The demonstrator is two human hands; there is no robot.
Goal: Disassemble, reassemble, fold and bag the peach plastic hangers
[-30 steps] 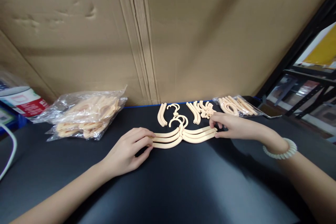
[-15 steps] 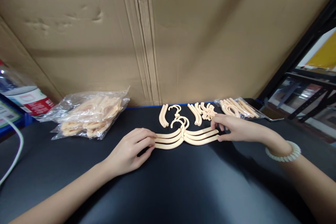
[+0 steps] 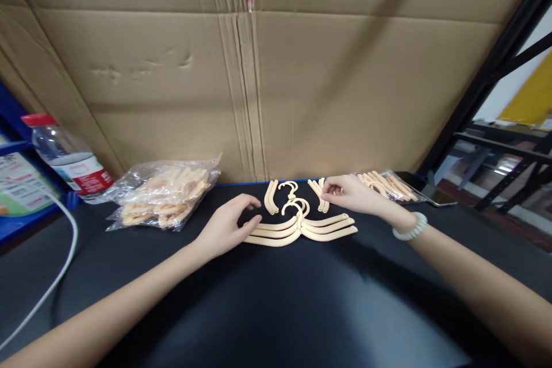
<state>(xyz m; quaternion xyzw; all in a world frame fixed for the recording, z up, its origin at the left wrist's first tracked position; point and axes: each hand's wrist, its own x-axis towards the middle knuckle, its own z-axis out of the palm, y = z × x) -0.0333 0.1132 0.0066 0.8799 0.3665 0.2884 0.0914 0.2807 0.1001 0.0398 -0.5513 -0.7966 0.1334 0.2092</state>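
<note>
Three cream hangers (image 3: 321,230) lie nested on the black table (image 3: 284,299), their hooks pointing away from me. My left hand (image 3: 233,221) is over their left ends, thumb and fingers apart. Behind the hangers are loose curved arms (image 3: 271,196) on the left, small hooks (image 3: 288,187) in the middle and more curved arms (image 3: 317,190) on the right. My right hand (image 3: 345,192), with a beaded bracelet at the wrist, is at the right-hand arms, fingers bent together; what they grip, if anything, is hidden.
A clear bag of cream pieces (image 3: 164,195) lies at the left, beside a red-capped bottle (image 3: 73,155) and a white cable (image 3: 69,259). Another bag of parts (image 3: 394,187) and a phone (image 3: 435,195) are at the right. Cardboard (image 3: 345,98) stands behind.
My right hand has left the hangers' right ends and moved back and left to the loose arms. My left hand has opened and lifted slightly. The view has shifted.
</note>
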